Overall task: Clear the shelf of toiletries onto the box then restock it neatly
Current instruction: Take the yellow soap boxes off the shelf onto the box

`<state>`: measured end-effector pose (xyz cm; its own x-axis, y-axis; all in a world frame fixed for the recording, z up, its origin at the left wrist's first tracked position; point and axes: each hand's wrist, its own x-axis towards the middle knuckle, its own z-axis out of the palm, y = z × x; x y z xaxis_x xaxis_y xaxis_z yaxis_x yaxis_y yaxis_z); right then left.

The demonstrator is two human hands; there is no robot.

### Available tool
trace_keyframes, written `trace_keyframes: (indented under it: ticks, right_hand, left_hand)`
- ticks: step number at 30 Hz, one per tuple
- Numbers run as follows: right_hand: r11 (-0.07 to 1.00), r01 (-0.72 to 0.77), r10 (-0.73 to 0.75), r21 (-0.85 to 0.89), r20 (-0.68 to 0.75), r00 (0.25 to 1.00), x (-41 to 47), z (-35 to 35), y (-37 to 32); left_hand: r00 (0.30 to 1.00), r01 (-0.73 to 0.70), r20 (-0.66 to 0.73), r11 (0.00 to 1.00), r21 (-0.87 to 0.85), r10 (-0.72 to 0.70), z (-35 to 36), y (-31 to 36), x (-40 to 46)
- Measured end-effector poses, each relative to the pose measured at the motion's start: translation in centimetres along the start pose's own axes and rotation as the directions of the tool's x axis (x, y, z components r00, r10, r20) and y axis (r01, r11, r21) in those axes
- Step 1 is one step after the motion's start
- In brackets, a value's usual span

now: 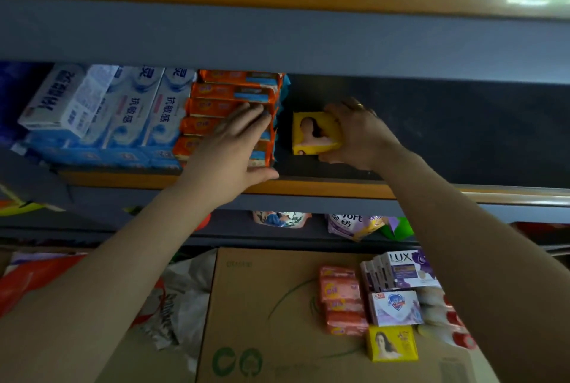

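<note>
Both hands are up on the shelf (324,188) here. The right hand (359,135) has its grip closed around a yellow soap box (314,132), holding it upright on the dark shelf floor, just right of the stack of orange soap packs (234,95). There's a ring on one finger of that hand. The left hand (234,148) is flat with straight fingers, pressing against the front of the orange stack, thumb down near the shelf's front edge, so nothing is actually gripped on that side.

Left of the orange packs sit the white and blue toothpaste boxes (142,108), some standing and one tilted on top at the far left. The right part of the shelf behind the yellow box is bare and dark.

Down near the bottom, the cardboard box (262,305) carries what's waiting: a column of orange-pink soap packs (340,302), purple Lux soap boxes (404,270), a white and lilac soap box (396,307), and another yellow soap box (391,343) nearest the camera. Something red and white sits at the right edge, too blurry to tell.
</note>
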<state>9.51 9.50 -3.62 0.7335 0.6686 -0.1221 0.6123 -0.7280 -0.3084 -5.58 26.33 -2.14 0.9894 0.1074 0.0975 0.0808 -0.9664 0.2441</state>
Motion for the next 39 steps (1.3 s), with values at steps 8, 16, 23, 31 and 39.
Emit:
trace_keyframes:
  ticks: [8,16,23,31,39]
  right_hand:
    - [0.689,0.148,-0.065,0.710,-0.142,0.988,-10.0,-1.5,-2.2]
    - [0.466,0.063,0.014,0.882,-0.079,0.997,-14.0,1.1,-2.6]
    - [0.111,-0.080,0.179,0.991,0.059,0.982,-16.8,2.8,-1.4]
    - [-0.168,-0.123,0.314,0.978,0.172,0.934,-18.8,2.6,-0.1]
    - [0.440,-0.111,0.285,0.891,-0.021,0.958,-22.0,5.3,2.9]
  left_hand:
    - [0.983,0.149,0.092,0.404,-0.902,-0.158,-1.2,7.3,-3.4]
    - [0.952,0.227,0.159,0.251,-0.941,-0.263,-1.1,7.8,-5.2]
    - [0.771,0.554,0.562,-0.122,-0.824,-0.299,2.0,8.3,-5.8]
    - [0.579,0.740,0.813,-0.382,-0.553,-0.055,4.6,10.1,-6.0]
    - [0.978,0.079,0.181,0.618,-0.782,0.104,6.7,9.5,-6.7]
